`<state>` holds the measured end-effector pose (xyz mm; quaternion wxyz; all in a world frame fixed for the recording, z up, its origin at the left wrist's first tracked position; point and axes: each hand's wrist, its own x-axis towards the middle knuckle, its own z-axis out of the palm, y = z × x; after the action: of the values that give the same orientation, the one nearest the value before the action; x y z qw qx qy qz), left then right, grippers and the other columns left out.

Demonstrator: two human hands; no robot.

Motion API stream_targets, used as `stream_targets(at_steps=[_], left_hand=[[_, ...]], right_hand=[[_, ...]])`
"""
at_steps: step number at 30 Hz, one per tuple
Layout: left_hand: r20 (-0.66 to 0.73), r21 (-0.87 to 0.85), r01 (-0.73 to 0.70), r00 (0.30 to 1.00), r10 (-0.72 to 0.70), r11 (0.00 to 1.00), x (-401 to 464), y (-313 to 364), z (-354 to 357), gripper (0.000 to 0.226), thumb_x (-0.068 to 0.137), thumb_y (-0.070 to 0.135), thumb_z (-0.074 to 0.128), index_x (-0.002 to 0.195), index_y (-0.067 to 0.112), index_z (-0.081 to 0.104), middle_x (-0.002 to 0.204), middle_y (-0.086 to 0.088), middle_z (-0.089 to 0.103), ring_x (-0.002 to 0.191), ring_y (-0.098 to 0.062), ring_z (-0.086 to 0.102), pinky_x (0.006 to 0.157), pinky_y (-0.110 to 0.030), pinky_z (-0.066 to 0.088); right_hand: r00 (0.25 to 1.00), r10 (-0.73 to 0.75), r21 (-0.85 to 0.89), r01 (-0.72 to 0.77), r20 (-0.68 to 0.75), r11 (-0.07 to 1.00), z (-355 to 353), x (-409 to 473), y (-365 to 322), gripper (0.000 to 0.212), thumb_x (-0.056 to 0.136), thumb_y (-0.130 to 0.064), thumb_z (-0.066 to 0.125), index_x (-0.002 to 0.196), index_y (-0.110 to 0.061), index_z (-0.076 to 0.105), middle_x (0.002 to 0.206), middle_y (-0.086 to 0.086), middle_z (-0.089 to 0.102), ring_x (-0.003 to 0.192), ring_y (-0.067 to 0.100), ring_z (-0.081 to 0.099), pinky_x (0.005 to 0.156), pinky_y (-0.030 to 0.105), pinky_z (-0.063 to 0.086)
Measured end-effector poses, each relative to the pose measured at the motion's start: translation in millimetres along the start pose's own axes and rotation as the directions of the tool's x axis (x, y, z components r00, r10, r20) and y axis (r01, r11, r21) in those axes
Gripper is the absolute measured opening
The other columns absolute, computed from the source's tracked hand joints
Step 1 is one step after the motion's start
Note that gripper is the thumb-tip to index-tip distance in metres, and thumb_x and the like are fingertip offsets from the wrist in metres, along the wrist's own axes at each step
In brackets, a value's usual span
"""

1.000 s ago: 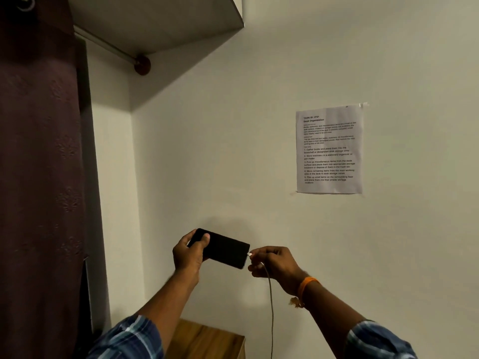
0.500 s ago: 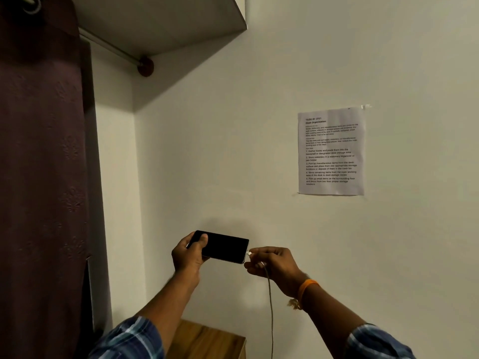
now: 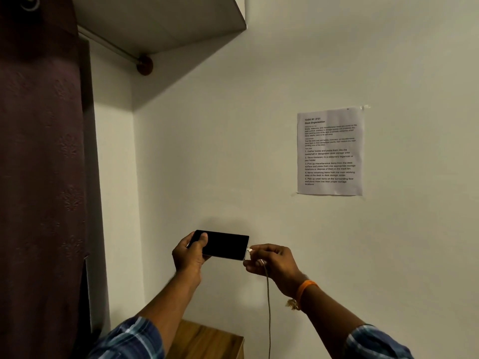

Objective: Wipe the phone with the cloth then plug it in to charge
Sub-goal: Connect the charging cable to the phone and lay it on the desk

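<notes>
A black phone [image 3: 225, 244] with a dark screen is held sideways in front of the pale wall. My left hand [image 3: 190, 253] grips its left end, thumb on the screen. My right hand [image 3: 272, 260] pinches the white plug of a charging cable [image 3: 268, 307] right at the phone's right end. I cannot tell whether the plug is fully seated in the port. The cable hangs straight down from my right hand and leaves the frame at the bottom. No cloth is in view.
A dark maroon curtain [image 3: 39, 177] fills the left side. A shelf [image 3: 166, 24] juts out overhead with a rod beneath it. A printed sheet [image 3: 329, 151] is taped to the wall at right. A wooden surface's corner [image 3: 207, 340] lies below my arms.
The phone has levelled from a tilt to nearly horizontal and sits slightly higher. My right hand stays at its right end with the plug.
</notes>
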<state>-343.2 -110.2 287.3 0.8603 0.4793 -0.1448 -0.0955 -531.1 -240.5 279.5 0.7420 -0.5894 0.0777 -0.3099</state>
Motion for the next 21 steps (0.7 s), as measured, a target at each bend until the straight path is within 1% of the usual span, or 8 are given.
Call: stream_targets(at_steps=[2, 5, 8, 10, 14, 17, 19, 21], left_hand=[[0.000, -0.004, -0.003, 1.000, 0.003, 1.000, -0.8, -0.1, 0.1, 0.041, 0.082, 0.005, 0.078, 0.122, 0.005, 0.066, 0.113, -0.015, 0.068, 0.093, -0.028, 0.068, 0.060, -0.032, 0.062], [-0.003, -0.010, -0.006, 1.000, 0.006, 1.000, -2.8, 0.8, 0.0, 0.040, 0.082, 0.004, 0.077, 0.121, 0.005, 0.067, 0.112, -0.015, 0.068, 0.095, -0.031, 0.068, 0.061, -0.033, 0.061], [0.003, -0.011, -0.004, 1.000, 0.004, 1.000, -4.9, 1.8, 0.4, 0.041, 0.083, 0.003, 0.077, 0.123, 0.004, 0.066, 0.114, -0.016, 0.067, 0.099, -0.034, 0.068, 0.063, -0.033, 0.061], [0.006, -0.007, -0.005, 1.000, 0.005, 1.000, -6.1, 1.8, 0.2, 0.041, 0.083, 0.003, 0.076, 0.123, 0.004, 0.065, 0.114, -0.016, 0.067, 0.100, -0.034, 0.067, 0.062, -0.032, 0.061], [0.022, -0.004, -0.008, 1.000, 0.008, 1.000, -8.3, 1.3, -1.0, 0.041, 0.084, 0.004, 0.076, 0.124, 0.004, 0.065, 0.113, -0.015, 0.067, 0.097, -0.032, 0.067, 0.058, -0.030, 0.062], [0.030, 0.002, -0.015, 0.999, 0.015, 1.000, -7.9, 0.1, -2.6, 0.041, 0.084, 0.004, 0.076, 0.123, 0.005, 0.066, 0.110, -0.013, 0.068, 0.090, -0.027, 0.067, 0.055, -0.029, 0.061], [0.042, 0.012, -0.017, 0.999, 0.016, 1.000, -6.5, -0.7, -3.7, 0.041, 0.084, 0.005, 0.076, 0.123, 0.006, 0.065, 0.109, -0.011, 0.068, 0.089, -0.024, 0.067, 0.056, -0.029, 0.061], [0.057, 0.029, -0.021, 0.998, 0.020, 0.999, -5.4, -0.8, -4.7, 0.041, 0.084, 0.006, 0.076, 0.124, 0.006, 0.066, 0.111, -0.012, 0.068, 0.090, -0.024, 0.068, 0.058, -0.030, 0.062]], right_hand=[[1.000, -0.008, 0.002, 0.008, 0.009, 1.000, -0.5, -0.1, 0.9, 0.015, 0.086, 0.004, 0.067, 0.098, 0.008, 0.075, 0.096, 0.030, 0.073, 0.095, 0.050, 0.071, 0.079, 0.044, 0.062], [1.000, -0.025, 0.022, 0.025, -0.015, 0.999, -2.4, 1.4, 1.3, 0.014, 0.087, 0.004, 0.067, 0.098, 0.007, 0.075, 0.094, 0.031, 0.072, 0.094, 0.051, 0.071, 0.079, 0.043, 0.062], [1.000, -0.015, 0.010, 0.015, -0.015, 1.000, -3.5, 3.4, 1.2, 0.015, 0.085, 0.003, 0.069, 0.098, 0.005, 0.076, 0.096, 0.034, 0.071, 0.094, 0.050, 0.072, 0.079, 0.042, 0.062], [1.000, -0.008, -0.001, 0.008, -0.004, 1.000, -4.2, 4.3, 2.4, 0.015, 0.084, 0.002, 0.071, 0.098, 0.004, 0.077, 0.097, 0.033, 0.072, 0.095, 0.049, 0.072, 0.080, 0.042, 0.062], [1.000, -0.002, -0.030, 0.002, -0.008, 1.000, -7.3, 5.9, 3.4, 0.016, 0.082, 0.000, 0.072, 0.097, 0.006, 0.077, 0.102, 0.035, 0.070, 0.095, 0.049, 0.072, 0.081, 0.042, 0.062], [1.000, 0.012, -0.080, -0.011, 0.008, 0.997, -8.9, 6.0, 2.6, 0.014, 0.082, 0.001, 0.071, 0.093, 0.007, 0.076, 0.100, 0.031, 0.073, 0.093, 0.048, 0.073, 0.080, 0.042, 0.062], [0.999, 0.031, -0.111, -0.027, 0.029, 0.993, -10.1, 4.8, 0.4, 0.014, 0.082, 0.000, 0.071, 0.093, 0.007, 0.077, 0.100, 0.027, 0.074, 0.093, 0.047, 0.073, 0.079, 0.041, 0.062], [0.996, 0.067, -0.130, -0.058, 0.064, 0.990, -11.9, 3.6, -2.8, 0.017, 0.081, 0.000, 0.072, 0.097, 0.006, 0.077, 0.100, 0.029, 0.074, 0.095, 0.047, 0.073, 0.080, 0.041, 0.062]])
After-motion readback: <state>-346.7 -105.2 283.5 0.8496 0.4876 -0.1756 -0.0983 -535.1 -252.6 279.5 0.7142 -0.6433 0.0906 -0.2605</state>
